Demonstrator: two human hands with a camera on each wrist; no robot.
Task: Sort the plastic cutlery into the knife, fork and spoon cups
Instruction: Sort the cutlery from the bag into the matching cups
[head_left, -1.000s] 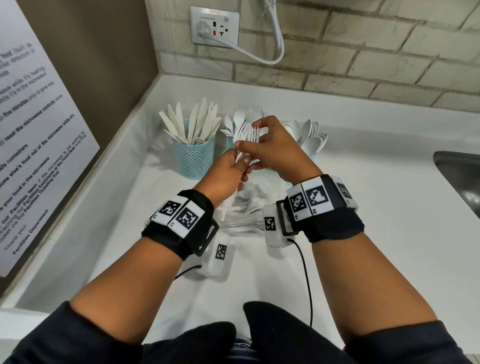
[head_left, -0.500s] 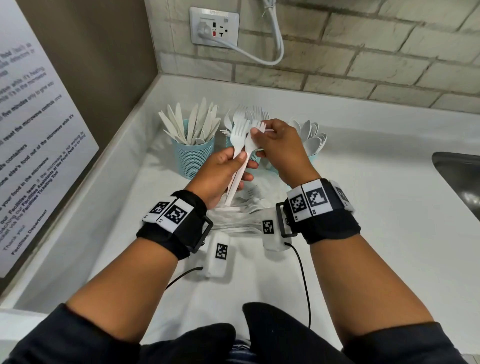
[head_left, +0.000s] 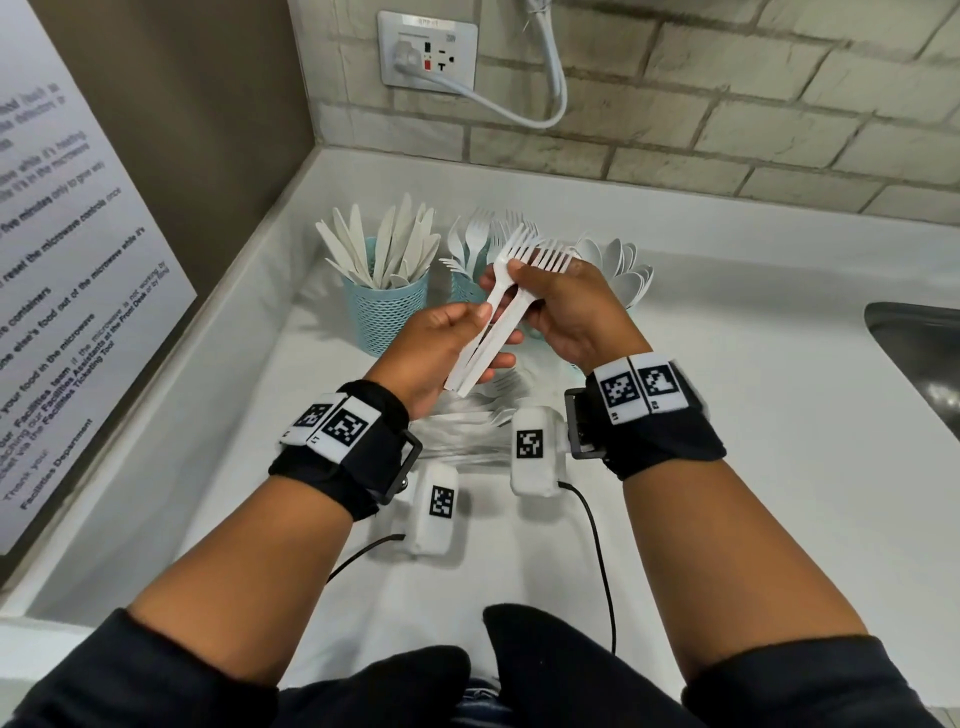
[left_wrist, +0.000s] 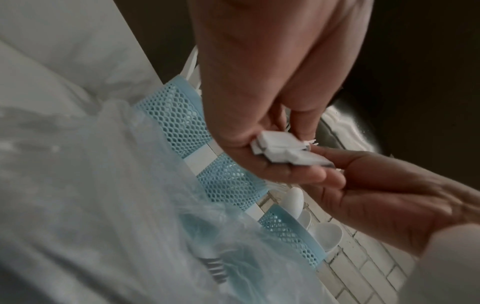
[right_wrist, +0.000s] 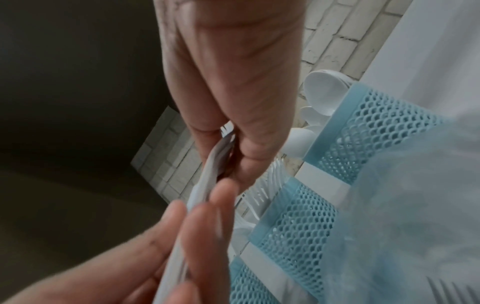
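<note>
Three blue mesh cups stand in a row at the back: the knife cup (head_left: 387, 312), the fork cup (head_left: 465, 291), and a spoon cup hidden behind my right hand, with only its spoons (head_left: 626, 267) showing. Both hands hold one bundle of white plastic forks (head_left: 501, 317) in front of the fork cup. My left hand (head_left: 493, 335) grips the handles (left_wrist: 283, 153). My right hand (head_left: 530, 280) pinches the bundle just below the tines (right_wrist: 210, 164). The tines fan out up and to the right.
A clear plastic bag (head_left: 467, 436) with more forks lies on the white counter under my hands. At the right edge is a steel sink (head_left: 919, 353). A brick wall with an outlet (head_left: 428, 49) and cord is behind, and a panel with a notice (head_left: 62, 291) is on the left.
The fork bundle has tipped, so its tines now point to the right and spread apart. My right hand has slid from over the tines to just below them. My left hand keeps hold of the handles.
</note>
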